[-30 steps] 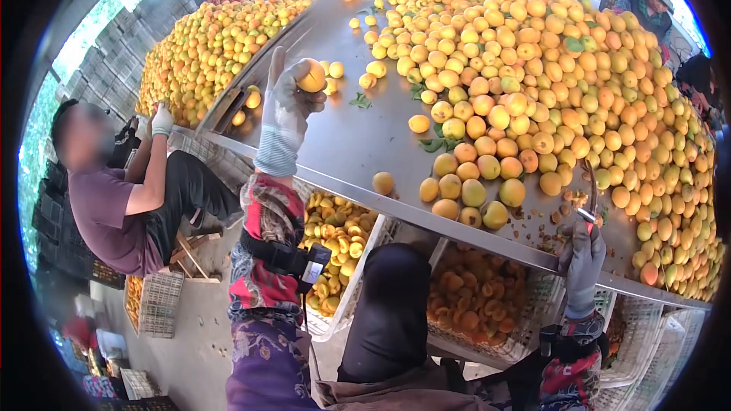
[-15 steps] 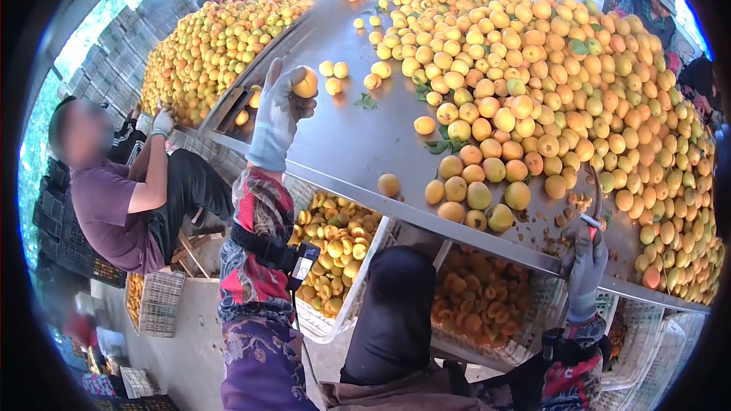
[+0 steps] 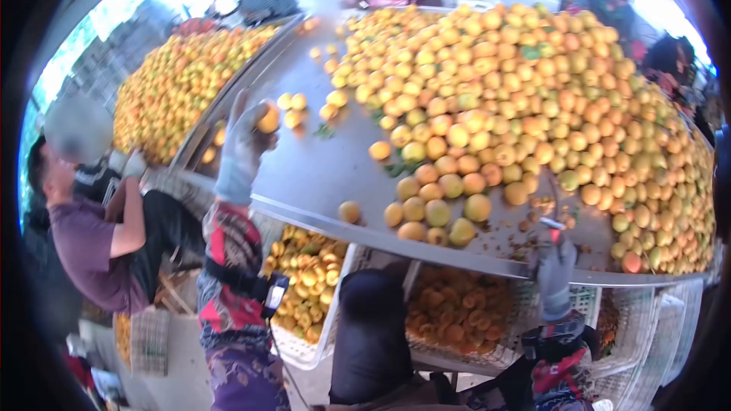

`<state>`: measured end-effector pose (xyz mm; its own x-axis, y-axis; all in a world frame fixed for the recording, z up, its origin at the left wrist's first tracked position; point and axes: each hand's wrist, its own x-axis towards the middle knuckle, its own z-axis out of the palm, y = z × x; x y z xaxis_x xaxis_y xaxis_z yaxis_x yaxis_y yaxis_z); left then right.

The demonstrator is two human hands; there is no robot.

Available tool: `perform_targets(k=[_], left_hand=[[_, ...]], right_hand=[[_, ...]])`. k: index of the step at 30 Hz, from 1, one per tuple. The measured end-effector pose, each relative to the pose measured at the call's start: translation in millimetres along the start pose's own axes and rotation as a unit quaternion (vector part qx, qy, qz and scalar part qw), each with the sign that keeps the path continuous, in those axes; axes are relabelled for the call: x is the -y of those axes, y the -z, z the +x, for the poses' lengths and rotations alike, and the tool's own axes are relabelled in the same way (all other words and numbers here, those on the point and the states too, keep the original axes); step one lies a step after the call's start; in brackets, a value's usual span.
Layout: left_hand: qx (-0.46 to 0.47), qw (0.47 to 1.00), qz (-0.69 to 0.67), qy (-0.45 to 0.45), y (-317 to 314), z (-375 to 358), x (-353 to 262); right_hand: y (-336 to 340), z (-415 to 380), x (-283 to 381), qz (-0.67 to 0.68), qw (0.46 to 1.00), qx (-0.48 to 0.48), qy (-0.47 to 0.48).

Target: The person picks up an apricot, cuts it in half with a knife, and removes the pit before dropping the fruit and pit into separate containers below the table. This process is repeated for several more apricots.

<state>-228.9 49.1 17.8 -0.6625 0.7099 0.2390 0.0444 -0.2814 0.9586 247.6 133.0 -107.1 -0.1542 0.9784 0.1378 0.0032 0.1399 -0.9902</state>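
My left hand (image 3: 242, 148), in a pale work glove, is raised over the left part of the metal table. Between its thumb and fingers it grips one whole apricot (image 3: 268, 118). At the table's near edge on the right, my gloved right hand (image 3: 554, 274) is closed around the red handle of a knife (image 3: 552, 223). Its thin, slightly curved blade points away from me over small pits and scraps. Several loose apricots (image 3: 438, 212) lie on the metal between my hands, in front of a large heap of apricots (image 3: 487, 99).
Below the table edge stand a white crate (image 3: 344, 289) of halved apricots and another holding darker halves (image 3: 461, 308). More crates (image 3: 647, 331) are at the right. A person (image 3: 95, 243) sits at the left beside a second heap (image 3: 179, 80). Other people sit across the table.
The whole view has swung, so the table and both hands appear further left, with some blur. The apricot stays in my left hand and the knife in my right.
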Motion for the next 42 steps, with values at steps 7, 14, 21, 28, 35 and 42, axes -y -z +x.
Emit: perform_targets(k=[7, 14, 21, 28, 35, 42], left_hand=[[-0.014, 0.999, 0.014, 0.036, 15, 0, 10], [-0.027, 0.999, -0.003, 0.045, 9, -5, 8], [0.072, 0.992, -0.071, 0.075, -56, -17, 8], [0.168, 0.977, -0.028, 0.129, -125, -40, 6], [0.141, 0.976, -0.031, 0.160, -95, -36, 26], [0.117, 0.979, -0.007, 0.165, -66, -31, 39]], right_hand=[[-4, -3, 15, 0.035, 0.999, 0.026, -0.023], [-4, -4, 16, 0.035, 0.999, 0.026, -0.017], [-4, -3, 12, 0.020, 0.999, 0.025, 0.008], [1, -3, 8, 0.044, 0.998, 0.039, 0.006], [2, 0, -8, 0.042, 0.999, 0.018, 0.030], [3, -1, -3, 0.009, 0.999, 0.033, 0.005]])
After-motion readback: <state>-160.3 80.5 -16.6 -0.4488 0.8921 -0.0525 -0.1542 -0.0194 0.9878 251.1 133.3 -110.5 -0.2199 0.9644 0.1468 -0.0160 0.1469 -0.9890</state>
